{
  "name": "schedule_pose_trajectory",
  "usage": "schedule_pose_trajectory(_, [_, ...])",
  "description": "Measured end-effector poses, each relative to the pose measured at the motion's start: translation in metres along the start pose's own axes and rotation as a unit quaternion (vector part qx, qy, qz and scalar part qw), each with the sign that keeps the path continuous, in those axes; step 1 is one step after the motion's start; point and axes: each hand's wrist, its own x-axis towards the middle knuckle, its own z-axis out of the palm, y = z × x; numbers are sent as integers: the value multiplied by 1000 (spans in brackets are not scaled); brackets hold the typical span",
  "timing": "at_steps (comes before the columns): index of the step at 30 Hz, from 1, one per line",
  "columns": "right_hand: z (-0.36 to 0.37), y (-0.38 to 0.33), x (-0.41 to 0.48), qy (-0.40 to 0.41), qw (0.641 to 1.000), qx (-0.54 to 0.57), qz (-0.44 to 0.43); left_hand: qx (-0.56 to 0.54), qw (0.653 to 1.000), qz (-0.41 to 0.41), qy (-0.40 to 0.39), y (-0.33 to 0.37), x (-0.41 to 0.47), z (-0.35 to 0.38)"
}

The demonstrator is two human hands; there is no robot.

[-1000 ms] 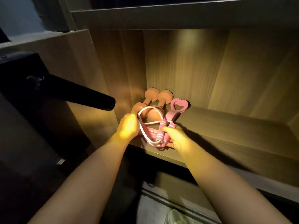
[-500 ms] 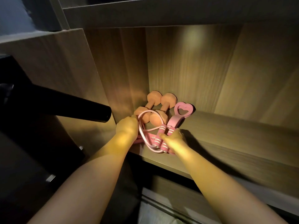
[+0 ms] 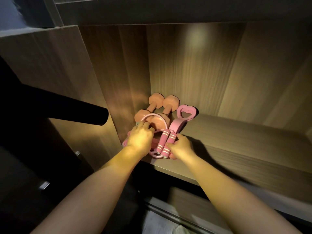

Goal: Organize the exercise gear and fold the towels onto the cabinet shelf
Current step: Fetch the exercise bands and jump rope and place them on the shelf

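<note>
While the shelf (image 3: 236, 142) runs open rightward, two dumbbells (image 3: 154, 107) sit in its left back corner; one jump rope (image 3: 162, 143) lies near the front edge, left hand (image 3: 140, 139) gripping its cord (image 3: 152, 115), right hand (image 3: 182, 147) its two handles (image 3: 170, 140).

Only the arms of the person show, from below the elbow to the fingers. The left forearm (image 3: 94, 191) and the right forearm (image 3: 228, 188) are bare along all their visible length and smooth. The left hand (image 3: 140, 138) shows its back and a row of knuckles. The right hand (image 3: 181, 147) shows its back and thumb, with fine short hairs along its outer edge. Lamp light falls brightly on both hands and wrists, while the forearms lie in shade. A small pale-green bit (image 3: 138, 124) sits at the left hand's fingers; whether it is worn cannot be told. At the bottom edge a pale shoe tip (image 3: 180, 230) shows, blurred.
</note>
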Motion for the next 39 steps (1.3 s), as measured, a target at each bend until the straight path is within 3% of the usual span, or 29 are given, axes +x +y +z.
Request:
schedule_pose_trajectory(5, [13,-4,8,21,1000,21,6,140,989,-17,-47,-5,2,-6])
schedule_pose_trajectory(8, [13,-2,9,47,999,0,-4,163,980,-33,-108,-3,0,-5])
schedule_pose_trajectory(12, [9,7,3,33,988,-92,-118,147,980,-35,-131,-1,0,0])
schedule_pose_trajectory(17, [-3,25,-5,102,897,-349,-250,76,993,-35,-79,3,-6,-6])
schedule_pose_trajectory(20, [-6,37,-9,77,881,-395,-248,-7,1000,-14,-7,13,-15,-5])
schedule_pose_trajectory(24, [-3,54,-12,18,843,-479,-242,-60,997,1,-38,25,-17,4])
schedule_pose_trajectory(32, [-10,53,-7,-11,847,-471,-248,-9,998,1,-65,28,-12,17])
schedule_pose_trajectory(39, [-28,49,-37,5,861,-468,-198,-24,996,-17,-80,31,-22,-1])
